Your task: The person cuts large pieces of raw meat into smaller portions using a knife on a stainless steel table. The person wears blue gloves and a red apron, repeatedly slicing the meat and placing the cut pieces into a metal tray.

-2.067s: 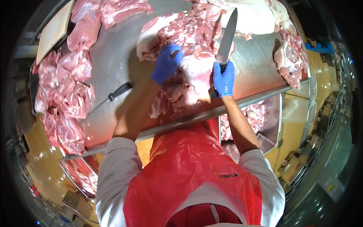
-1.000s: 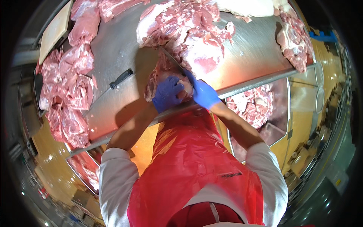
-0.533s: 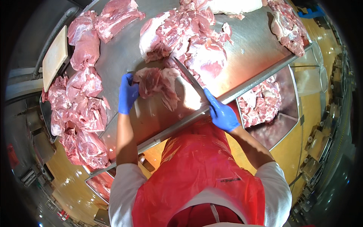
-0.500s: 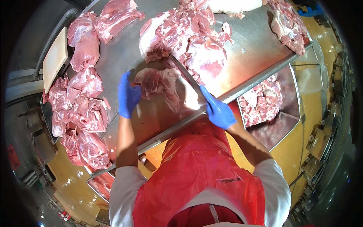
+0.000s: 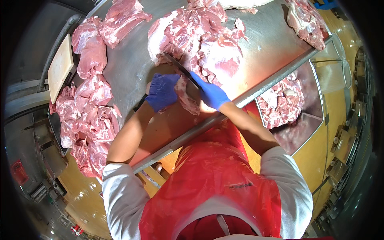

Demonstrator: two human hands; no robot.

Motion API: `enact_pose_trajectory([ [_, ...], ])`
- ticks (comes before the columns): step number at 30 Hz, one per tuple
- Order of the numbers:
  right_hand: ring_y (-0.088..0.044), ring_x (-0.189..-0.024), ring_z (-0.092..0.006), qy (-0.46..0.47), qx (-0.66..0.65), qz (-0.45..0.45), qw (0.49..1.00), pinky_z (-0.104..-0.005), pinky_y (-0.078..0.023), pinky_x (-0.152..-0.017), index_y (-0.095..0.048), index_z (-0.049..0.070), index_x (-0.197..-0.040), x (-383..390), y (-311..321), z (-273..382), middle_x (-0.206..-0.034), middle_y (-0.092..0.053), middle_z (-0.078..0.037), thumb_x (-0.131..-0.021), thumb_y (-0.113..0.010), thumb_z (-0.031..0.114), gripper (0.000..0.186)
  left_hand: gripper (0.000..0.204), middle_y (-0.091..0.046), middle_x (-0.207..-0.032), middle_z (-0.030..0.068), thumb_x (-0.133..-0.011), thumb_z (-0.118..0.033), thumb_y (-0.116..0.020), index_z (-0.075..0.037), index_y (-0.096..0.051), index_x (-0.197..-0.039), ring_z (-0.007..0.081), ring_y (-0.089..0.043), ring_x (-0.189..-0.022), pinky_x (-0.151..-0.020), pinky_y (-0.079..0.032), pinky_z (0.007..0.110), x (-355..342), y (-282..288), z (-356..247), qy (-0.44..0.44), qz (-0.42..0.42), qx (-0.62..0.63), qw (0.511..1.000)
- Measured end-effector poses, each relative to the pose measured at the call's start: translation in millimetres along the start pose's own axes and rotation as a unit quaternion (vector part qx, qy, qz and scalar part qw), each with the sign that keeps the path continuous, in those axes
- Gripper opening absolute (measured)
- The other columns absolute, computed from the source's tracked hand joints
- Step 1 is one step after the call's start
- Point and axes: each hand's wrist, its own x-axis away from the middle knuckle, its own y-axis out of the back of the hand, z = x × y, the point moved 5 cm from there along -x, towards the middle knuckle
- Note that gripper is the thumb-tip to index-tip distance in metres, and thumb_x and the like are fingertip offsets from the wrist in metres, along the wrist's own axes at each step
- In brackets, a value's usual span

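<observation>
My left hand (image 5: pixel 163 93), in a blue glove, is closed on a piece of raw meat (image 5: pixel 185 99). Much of that piece is hidden under the glove, and a strip shows to the right of it. My right hand (image 5: pixel 213 93), also gloved in blue, grips a knife (image 5: pixel 181 69). Its dark blade slants away to the far left, over the meat's far side. Just beyond the blade lies a large heap of pale and pink meat (image 5: pixel 196 38), whose near edge is close to the tip.
More meat cuts (image 5: pixel 90 116) line the table's left side, and another (image 5: pixel 306 24) lies at the far right. A metal bin (image 5: pixel 314 96) with meat pieces (image 5: pixel 282 105) stands beyond the table's raised front edge (image 5: pixel 256 94). A white board (image 5: pixel 61 68) leans at the left.
My left hand has moved right and come down onto the small piece of meat, closing on it. My right hand has moved left and farther away with the knife.
</observation>
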Motion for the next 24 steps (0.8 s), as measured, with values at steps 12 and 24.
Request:
enact_pose_trajectory([
  [12,-0.059,-0.067,-0.0251,-0.049,-0.296,0.161,0.940,-0.0382,-0.051,-0.072,-0.012,0.020,-0.161,74.5,26.4,9.3,-0.094,-0.068,-0.018,-0.088,-0.053,0.008,0.084,0.049,-0.066,-0.107,0.0121,-0.069,-0.004,-0.072,-0.011,-0.062,-0.117,0.0312,-0.067,-0.088,-0.077,-0.054,0.035,-17.8,171.3,-45.2,-0.016,-0.142,0.248,0.958],
  [24,-0.053,-0.049,-0.0108,-0.160,-0.449,-0.042,0.878,-0.0255,-0.046,-0.046,-0.048,0.007,-0.121,127.4,92.1,-81.3,-0.072,-0.057,-0.004,-0.103,-0.054,0.019,0.022,0.064,-0.065,-0.120,0.0189,-0.078,-0.036,-0.072,-0.007,-0.056,-0.133,0.0296,-0.064,-0.108,-0.092,-0.052,0.040,-195.4,24.8,-240.3,-0.200,-0.133,0.223,0.945],
])
